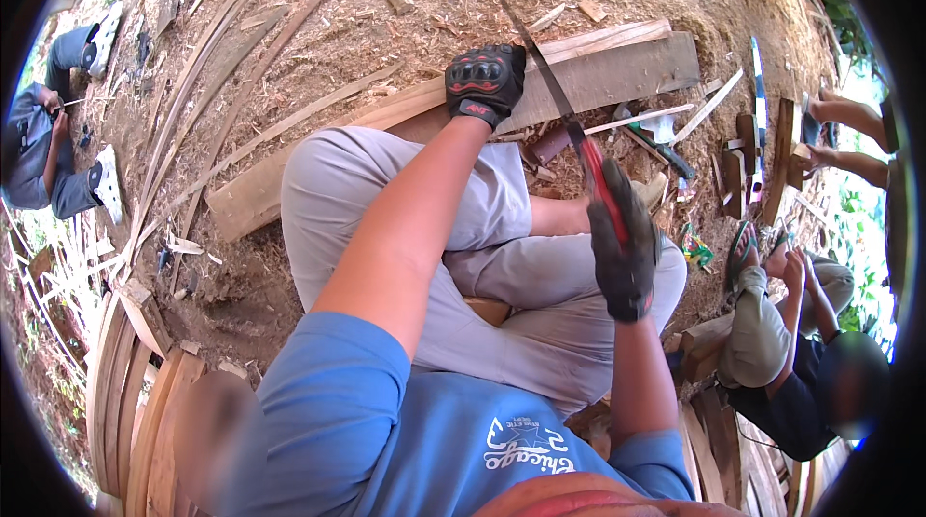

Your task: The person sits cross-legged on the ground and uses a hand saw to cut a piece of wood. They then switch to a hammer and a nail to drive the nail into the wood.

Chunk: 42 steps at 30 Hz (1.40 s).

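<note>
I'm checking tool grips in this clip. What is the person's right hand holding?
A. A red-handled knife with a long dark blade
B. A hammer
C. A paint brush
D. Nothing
A: the gloved right hand is closed around the red handle of a knife, whose long dark blade points up and away over the wooden plank.

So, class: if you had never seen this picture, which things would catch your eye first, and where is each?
First, the long blade with a red handle, held by the gloved right hand at centre right. Next, the left hand in a black glove with red knuckles, pressing on a wooden plank at upper centre. Then the wood strips strewn over the dirt at upper left.
</note>
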### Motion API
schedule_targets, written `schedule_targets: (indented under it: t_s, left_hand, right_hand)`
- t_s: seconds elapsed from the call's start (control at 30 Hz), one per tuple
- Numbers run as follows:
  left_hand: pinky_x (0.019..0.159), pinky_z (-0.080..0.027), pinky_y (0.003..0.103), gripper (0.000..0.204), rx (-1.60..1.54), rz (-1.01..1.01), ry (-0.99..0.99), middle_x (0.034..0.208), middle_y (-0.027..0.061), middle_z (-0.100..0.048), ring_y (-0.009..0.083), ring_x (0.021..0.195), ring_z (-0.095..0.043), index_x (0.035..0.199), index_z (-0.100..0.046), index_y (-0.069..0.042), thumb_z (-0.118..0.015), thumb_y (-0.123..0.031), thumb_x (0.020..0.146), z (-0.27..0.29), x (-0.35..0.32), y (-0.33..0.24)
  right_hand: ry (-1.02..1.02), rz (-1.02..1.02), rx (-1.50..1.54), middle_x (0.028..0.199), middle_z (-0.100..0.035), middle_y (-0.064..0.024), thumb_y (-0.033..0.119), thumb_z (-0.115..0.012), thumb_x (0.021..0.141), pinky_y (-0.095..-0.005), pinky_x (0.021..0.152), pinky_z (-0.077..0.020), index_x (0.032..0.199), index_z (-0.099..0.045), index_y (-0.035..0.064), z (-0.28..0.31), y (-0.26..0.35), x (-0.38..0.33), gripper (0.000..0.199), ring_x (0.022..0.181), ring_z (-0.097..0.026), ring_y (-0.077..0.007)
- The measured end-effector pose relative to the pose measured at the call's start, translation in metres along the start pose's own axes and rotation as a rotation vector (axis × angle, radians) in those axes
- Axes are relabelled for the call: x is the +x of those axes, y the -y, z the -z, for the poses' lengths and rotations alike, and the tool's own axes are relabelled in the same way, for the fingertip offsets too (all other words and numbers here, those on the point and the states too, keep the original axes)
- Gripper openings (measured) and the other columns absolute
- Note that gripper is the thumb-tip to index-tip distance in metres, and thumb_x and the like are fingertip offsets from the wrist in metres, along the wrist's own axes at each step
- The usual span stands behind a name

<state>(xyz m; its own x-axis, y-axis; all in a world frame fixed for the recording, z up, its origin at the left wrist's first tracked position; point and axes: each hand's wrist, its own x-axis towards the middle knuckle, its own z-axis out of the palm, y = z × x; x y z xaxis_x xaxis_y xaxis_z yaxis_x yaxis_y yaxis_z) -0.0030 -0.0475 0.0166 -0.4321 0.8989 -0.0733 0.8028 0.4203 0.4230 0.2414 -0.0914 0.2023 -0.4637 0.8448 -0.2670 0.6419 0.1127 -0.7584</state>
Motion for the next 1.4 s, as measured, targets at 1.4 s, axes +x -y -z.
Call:
schedule_targets:
  t_s: [1.4]
  left_hand:
    - [0.098, -0.053, 0.051, 0.047, -0.047, -0.066, 0.182, 0.123, 0.0178, -0.072, 0.0384, 0.114, -0.069, 0.129, -0.068, -0.013, -0.057, -0.049, 0.102, 0.022, -0.005, -0.003]
  right_hand:
    - [-0.049, 0.014, 0.145, 0.143, -0.065, -0.0199, 0.018, -0.067, 0.102, -0.0408, 0.111, -0.0480, 0.148, -0.060, 0.0053, -0.006, -0.044, 0.001, 0.048, 0.131, -0.064, -0.0322]
